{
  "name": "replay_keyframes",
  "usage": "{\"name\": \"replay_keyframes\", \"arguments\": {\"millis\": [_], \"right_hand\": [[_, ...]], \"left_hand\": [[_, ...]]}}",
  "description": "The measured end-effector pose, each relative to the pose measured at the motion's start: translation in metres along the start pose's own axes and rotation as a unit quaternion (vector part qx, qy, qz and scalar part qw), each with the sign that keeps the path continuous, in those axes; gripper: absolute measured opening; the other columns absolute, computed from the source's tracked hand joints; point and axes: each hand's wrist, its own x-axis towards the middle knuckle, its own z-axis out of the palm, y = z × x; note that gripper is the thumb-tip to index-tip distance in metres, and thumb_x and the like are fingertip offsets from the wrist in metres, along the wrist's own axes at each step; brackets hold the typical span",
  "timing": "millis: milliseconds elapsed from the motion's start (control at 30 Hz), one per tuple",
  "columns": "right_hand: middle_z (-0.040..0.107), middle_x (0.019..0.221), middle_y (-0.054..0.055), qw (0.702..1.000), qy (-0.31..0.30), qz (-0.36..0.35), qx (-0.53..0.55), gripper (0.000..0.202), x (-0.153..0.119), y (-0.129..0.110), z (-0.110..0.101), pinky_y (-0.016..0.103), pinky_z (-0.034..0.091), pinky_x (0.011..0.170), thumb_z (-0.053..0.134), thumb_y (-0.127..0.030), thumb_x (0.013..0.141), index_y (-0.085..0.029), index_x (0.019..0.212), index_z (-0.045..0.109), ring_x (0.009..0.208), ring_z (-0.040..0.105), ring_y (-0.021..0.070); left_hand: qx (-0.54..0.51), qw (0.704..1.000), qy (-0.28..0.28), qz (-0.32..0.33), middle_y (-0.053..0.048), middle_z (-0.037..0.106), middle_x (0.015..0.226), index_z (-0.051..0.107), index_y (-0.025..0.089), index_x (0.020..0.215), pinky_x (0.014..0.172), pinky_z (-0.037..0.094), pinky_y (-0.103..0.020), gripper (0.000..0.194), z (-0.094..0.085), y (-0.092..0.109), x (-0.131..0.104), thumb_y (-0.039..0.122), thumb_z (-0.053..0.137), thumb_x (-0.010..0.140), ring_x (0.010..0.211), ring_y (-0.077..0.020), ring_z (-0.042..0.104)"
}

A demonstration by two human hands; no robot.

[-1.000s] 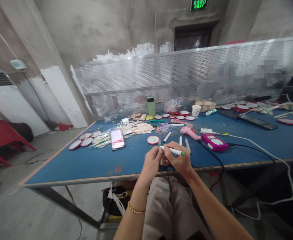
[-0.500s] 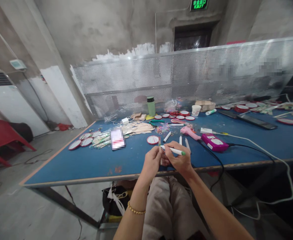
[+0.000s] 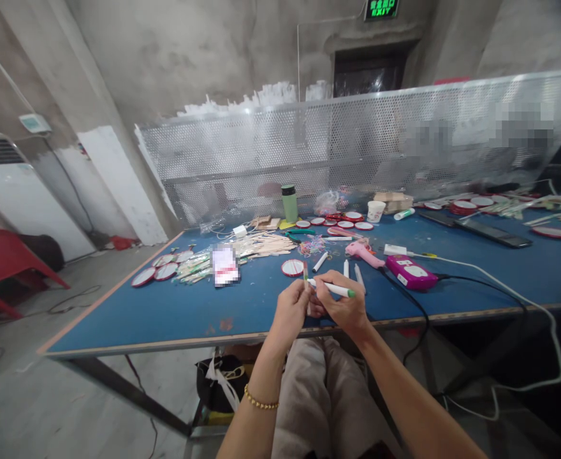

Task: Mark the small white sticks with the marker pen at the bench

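Note:
Near the table's front edge, my left hand (image 3: 292,307) pinches a flat wooden stick (image 3: 305,273) held upright, its upper end coloured reddish. My right hand (image 3: 343,302) is closed around a white marker (image 3: 334,287) with a green end, its tip at the stick. Just beyond my hands lies a round red-rimmed disc (image 3: 292,268) with thin lines across its white face. More markers lie close by: a white marker with a dark end (image 3: 319,262) and a grey-white marker (image 3: 359,278). My fingers hide the lower part of the stick.
A pink glue gun (image 3: 365,254) and a magenta box (image 3: 410,273) with cables lie to the right. Wooden sticks (image 3: 266,245), a blurred card (image 3: 225,264) and red-rimmed discs (image 3: 143,276) lie left. A green bottle (image 3: 289,204) and paper cup (image 3: 375,211) stand behind.

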Motion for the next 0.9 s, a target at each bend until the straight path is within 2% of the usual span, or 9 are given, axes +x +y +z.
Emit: {"name": "replay_keyframes", "arguments": {"millis": [900], "right_hand": [[0.063, 0.061, 0.0, 1.0, -0.008, 0.0, 0.005, 0.019, -0.0001, 0.0006, 0.0002, 0.022, 0.046, 0.052, 0.054, -0.017, 0.086, -0.019, 0.07, 0.063, 0.053, 0.057, 0.0112]], "left_hand": [[0.0, 1.0, -0.004, 0.006, 0.005, 0.054, 0.054, 0.051, 0.019, 0.071, 0.051, 0.047, -0.024, 0.038, 0.0005, 0.0049, -0.0019, 0.055, 0.06, 0.078, 0.048, -0.0116, 0.055]]}}
